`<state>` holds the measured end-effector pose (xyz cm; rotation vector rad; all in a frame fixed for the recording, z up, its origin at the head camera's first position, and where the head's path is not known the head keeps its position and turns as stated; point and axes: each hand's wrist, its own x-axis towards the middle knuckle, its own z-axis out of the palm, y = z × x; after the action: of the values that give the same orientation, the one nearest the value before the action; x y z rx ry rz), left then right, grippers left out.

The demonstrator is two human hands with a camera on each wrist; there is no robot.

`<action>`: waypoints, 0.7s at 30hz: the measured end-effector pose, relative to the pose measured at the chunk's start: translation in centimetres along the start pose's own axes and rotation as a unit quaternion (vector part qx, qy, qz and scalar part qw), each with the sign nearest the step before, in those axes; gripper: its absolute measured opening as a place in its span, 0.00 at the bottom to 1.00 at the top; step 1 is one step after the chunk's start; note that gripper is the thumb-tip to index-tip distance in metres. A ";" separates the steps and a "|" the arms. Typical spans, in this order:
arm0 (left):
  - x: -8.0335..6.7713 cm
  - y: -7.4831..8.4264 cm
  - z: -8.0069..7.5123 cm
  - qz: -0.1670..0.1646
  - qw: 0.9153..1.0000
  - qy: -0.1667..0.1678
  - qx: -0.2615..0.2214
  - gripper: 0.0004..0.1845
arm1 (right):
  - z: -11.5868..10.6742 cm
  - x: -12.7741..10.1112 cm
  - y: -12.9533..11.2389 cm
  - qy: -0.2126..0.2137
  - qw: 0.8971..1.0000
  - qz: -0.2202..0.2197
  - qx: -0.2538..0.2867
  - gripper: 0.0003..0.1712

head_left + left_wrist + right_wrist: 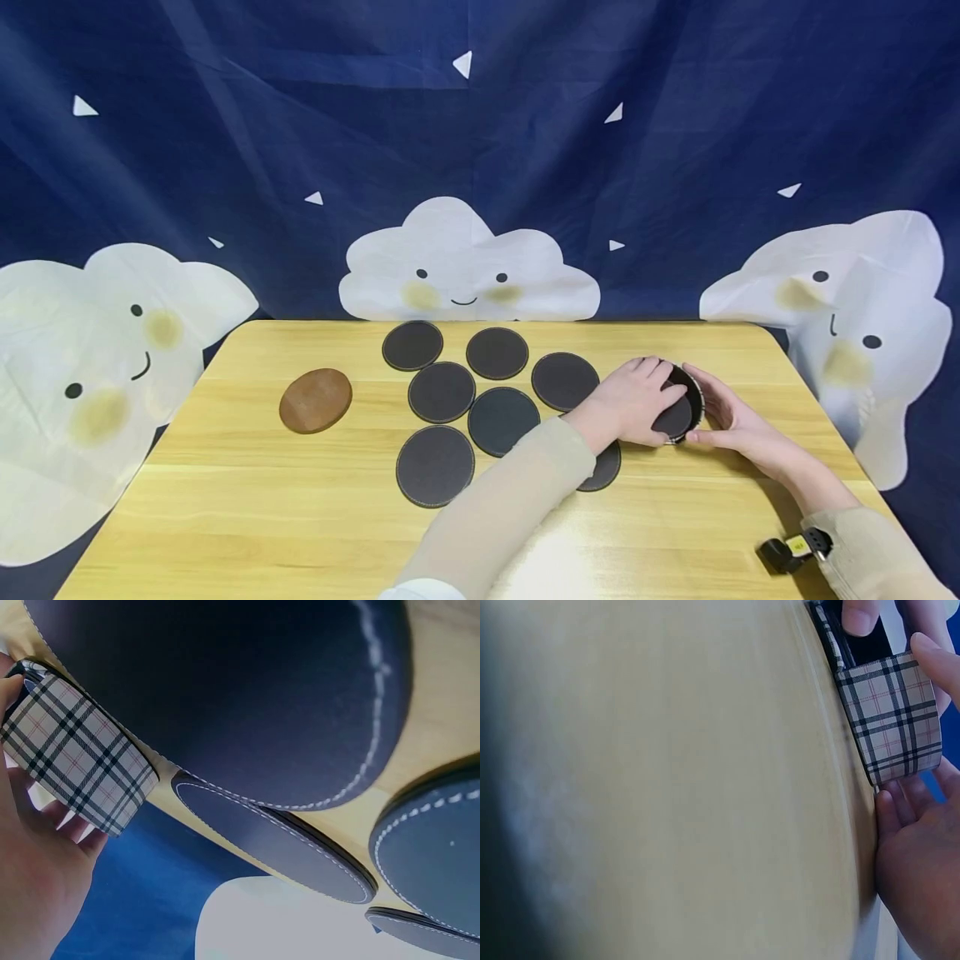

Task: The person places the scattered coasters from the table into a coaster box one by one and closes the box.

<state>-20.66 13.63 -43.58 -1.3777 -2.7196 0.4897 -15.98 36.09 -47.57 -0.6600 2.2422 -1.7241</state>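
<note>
A round coaster holder (701,402) with a black inside stands at the right of the table; its plaid wall (79,746) shows in both wrist views. Reaching across from the left, my left hand (624,404) grips the holder's left side, with a digit inside the rim. A dark disc (675,419) is partly visible inside, half covered by that hand. My right hand (738,425) holds the opposite side, thumb near the front and fingers around the back. Black stitched coasters (441,392) lie left of the holder, one partly under my left forearm.
A brown coaster (315,401) lies apart at the left of the wooden table (225,500). Several black coasters fill the middle, some nearly touching. A small black device (783,554) sits at the right wrist. A dark blue curtain (525,150) with white clouds hangs behind the table.
</note>
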 end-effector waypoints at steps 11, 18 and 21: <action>-2.1 -0.8 -0.1 0.037 0.999 0.016 0.018 0.40 | 0.0 -0.1 0.2 0.000 1.000 -0.009 0.000 0.56; -4.0 -1.7 -0.3 0.052 0.997 0.052 0.027 0.40 | 0.0 0.0 0.2 0.010 1.000 -0.005 -0.013 0.56; -4.9 -2.1 -0.4 0.056 0.996 0.068 0.021 0.40 | 0.0 0.0 0.1 0.009 1.000 -0.003 -0.013 0.56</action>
<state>-19.29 8.73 -42.08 -1.5011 -2.5210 0.4383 -16.01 36.13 -47.65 -0.6603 2.2812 -1.7137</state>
